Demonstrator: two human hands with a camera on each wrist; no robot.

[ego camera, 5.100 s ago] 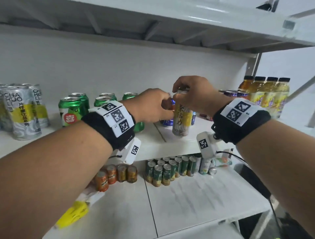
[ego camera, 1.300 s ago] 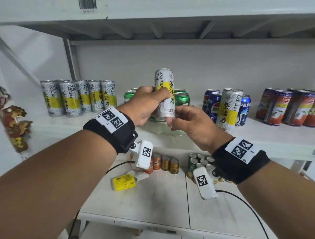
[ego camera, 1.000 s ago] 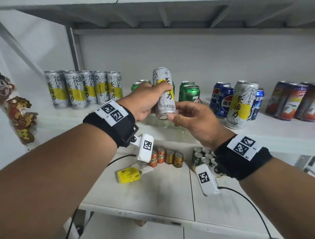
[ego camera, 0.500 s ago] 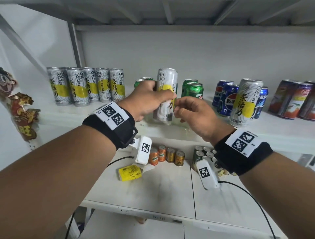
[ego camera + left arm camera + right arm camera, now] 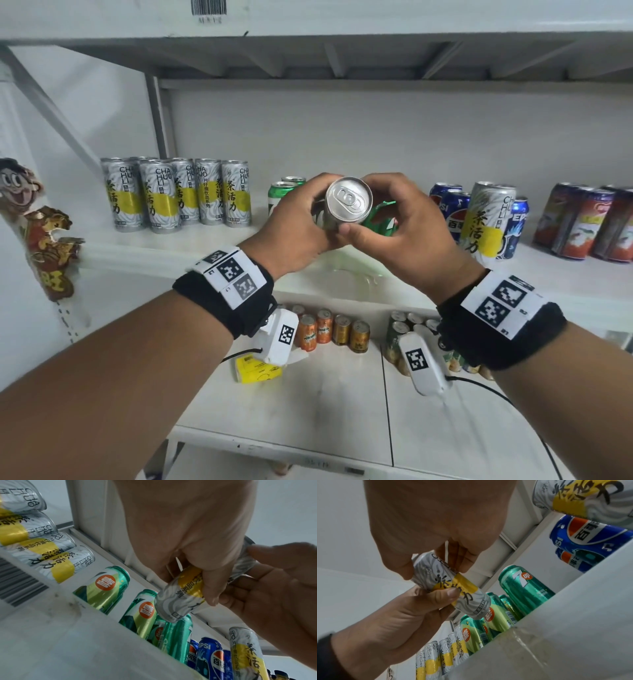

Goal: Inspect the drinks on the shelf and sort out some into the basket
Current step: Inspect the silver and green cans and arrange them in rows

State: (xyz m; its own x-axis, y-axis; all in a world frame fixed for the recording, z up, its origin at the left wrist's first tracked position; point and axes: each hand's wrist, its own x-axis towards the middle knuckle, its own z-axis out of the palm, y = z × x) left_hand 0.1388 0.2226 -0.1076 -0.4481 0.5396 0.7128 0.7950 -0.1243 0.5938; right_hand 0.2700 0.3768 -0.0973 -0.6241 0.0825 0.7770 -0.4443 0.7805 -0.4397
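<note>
Can (image 5: 348, 203) now tipped so its silver top faces the head camera; half a second ago it was held upright with the label showing. It is gripped by both hands in front of the middle shelf (image 5: 178, 251), above the green cans (image 5: 281, 193). Left hand (image 5: 298, 229) is curled round the lower body, thumb pressed on the yellow band per the right wrist view. Right hand (image 5: 399, 226) is wrapped round the upper part near the rim, fingertips pinching it. Tab looks unopened, lid flat. Judged: the top end is being checked, so inspection of this can is under way and no sorting decision is shown yet. A basket is not seen in any view. A matching grey-and-yellow can (image 5: 488, 219) is left standing among the blue cans (image 5: 450, 209) at right; five more (image 5: 174, 195) are grouped at left.
</note>
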